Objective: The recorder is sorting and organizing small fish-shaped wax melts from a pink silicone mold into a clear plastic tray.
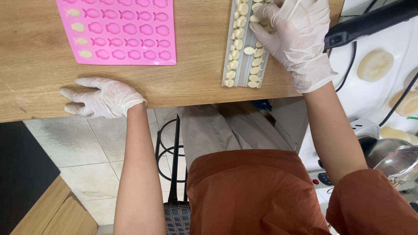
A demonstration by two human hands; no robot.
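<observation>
My left hand in a white glove rests flat on the wooden table near its front edge, fingers spread, holding nothing. Just beyond it lies a pink silicone mold with fish-shaped and round cavities; a few on its left side hold pale filling. My right hand, also gloved, lies over the far end of a long grey tray lined with two rows of small cream-coloured oval pieces. Its fingertips touch the pieces near the tray's top. Whether it grips one is hidden.
A black handled appliance with a cable reaches over a white surface at the right, where pale round discs lie. A metal bowl sits at the right edge. Tiled floor and a stool lie below the table's edge.
</observation>
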